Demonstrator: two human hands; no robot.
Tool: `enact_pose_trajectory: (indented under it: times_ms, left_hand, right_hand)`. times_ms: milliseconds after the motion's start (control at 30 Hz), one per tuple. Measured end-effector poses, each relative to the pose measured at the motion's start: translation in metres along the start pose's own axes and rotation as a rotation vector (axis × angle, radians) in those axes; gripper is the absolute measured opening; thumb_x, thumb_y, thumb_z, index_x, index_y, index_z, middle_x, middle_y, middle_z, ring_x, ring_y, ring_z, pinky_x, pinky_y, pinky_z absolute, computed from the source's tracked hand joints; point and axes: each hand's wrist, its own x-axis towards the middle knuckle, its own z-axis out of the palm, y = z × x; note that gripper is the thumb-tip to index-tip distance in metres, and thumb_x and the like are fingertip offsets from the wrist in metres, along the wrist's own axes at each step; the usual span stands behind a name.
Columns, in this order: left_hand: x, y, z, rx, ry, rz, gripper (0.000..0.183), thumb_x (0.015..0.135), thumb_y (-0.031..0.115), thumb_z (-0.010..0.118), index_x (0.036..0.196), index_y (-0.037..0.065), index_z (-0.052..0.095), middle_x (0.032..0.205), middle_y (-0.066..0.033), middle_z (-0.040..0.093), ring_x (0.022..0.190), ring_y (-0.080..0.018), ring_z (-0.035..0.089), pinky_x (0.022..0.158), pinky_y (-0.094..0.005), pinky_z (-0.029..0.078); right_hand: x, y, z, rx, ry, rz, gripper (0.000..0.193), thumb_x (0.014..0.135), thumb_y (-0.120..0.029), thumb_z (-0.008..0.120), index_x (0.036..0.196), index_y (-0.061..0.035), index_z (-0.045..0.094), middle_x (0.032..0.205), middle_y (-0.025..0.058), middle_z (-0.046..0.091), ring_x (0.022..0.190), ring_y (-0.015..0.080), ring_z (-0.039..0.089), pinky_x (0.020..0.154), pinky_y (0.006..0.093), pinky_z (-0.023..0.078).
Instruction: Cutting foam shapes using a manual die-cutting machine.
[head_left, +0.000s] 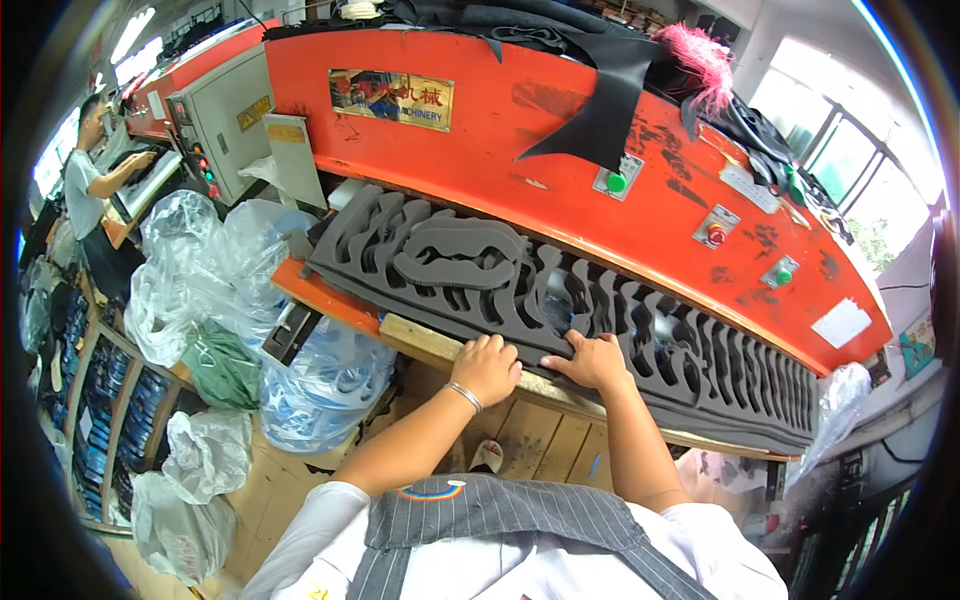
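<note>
A long stack of dark grey foam sheets (440, 312) with rows of wavy cut-out holes lies on the bed of a red machine. My left hand (487, 368) is closed over its front edge, fingers curled and a bracelet on the wrist. To the right, my right hand (590, 360) grips the same edge, thumb stretched toward the left hand. The undersides of both hands are hidden. On top of the sheet's left part rests a loose grey foam piece (462, 244), curved and with an opening through its middle.
Behind the foam rises the red machine body (480, 130) with green and red buttons; black sheet scraps (610, 100) hang over it. Clear plastic bags (180, 270) and a rack of blue items (110, 420) stand left. A wooden bar (420, 340) runs along the front. Another person (90, 190) works far left.
</note>
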Motion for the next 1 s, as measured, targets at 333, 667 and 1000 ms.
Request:
enact_pose_trajectory:
  times_ms: [333,667,1000]
  left_hand:
    - [0.015,-0.015,-0.007,-0.068,-0.072,0.014,0.021,0.084,0.030,0.062,0.080,0.009,0.059,0.088,-0.0112,0.054,0.089,-0.0316,0.053,0.078,-0.0446,0.043]
    - [0.106,-0.043,-0.095,-0.394,-0.626,-0.114,0.029,0.085,0.040,0.063,0.092,0.013,0.070,0.084,-0.0084,0.069,0.079,-0.0299,0.067,0.072,-0.0406,0.053]
    - [0.221,-0.143,-0.007,-0.052,-0.262,-0.130,0.017,0.083,0.025,0.067,0.094,0.011,0.068,0.101,-0.0049,0.064,0.094,-0.0290,0.063,0.080,-0.0406,0.051]
  right_hand:
    - [-0.003,-0.005,-0.003,-0.032,0.119,-0.032,0.073,0.080,-0.072,0.052,0.101,-0.0024,0.056,0.076,0.0203,0.068,0.084,0.0335,0.067,0.103,0.0467,0.034]
    - [0.095,0.033,-0.122,0.514,-0.029,-0.167,0.055,0.082,-0.039,0.071,0.126,-0.0084,0.058,0.112,0.0187,0.063,0.103,0.0314,0.063,0.087,0.0386,0.050]
    - [0.335,-0.058,-0.094,0.003,-0.284,-0.248,0.049,0.069,-0.024,0.073,0.113,-0.0056,0.065,0.102,0.0192,0.065,0.096,0.0346,0.064,0.082,0.0415,0.053]
